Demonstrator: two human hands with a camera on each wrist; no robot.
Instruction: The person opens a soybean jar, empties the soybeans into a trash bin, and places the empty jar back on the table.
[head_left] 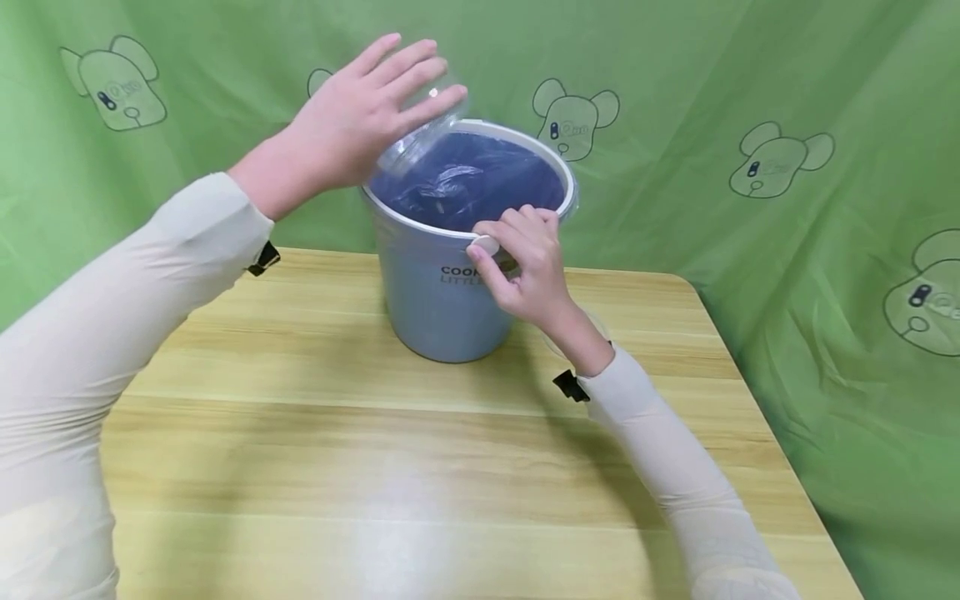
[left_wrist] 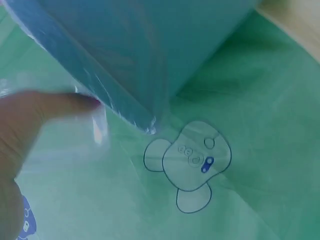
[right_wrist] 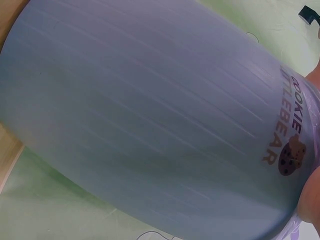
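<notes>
A grey-blue bin (head_left: 435, 300) with "COOKIE LITTLE BEAR" printed on it stands upright on the wooden table (head_left: 337, 467). A clear plastic bag (head_left: 465, 179) lines it and looks dark blue inside. My left hand (head_left: 420, 83) is over the far left rim with its fingers stretched out, holding a raised flap of the bag; the thumb is hidden. My right hand (head_left: 502, 237) curls over the near rim and pinches the bag edge against it. In the left wrist view a blurred finger (left_wrist: 40, 115) meets film beside the bin (left_wrist: 150, 45). The bin wall (right_wrist: 150, 115) fills the right wrist view.
A green cloth (head_left: 750, 83) printed with bear heads hangs behind and to the right of the table. The table's right edge (head_left: 757, 400) runs close to the cloth. Bare wood lies in front of the bin.
</notes>
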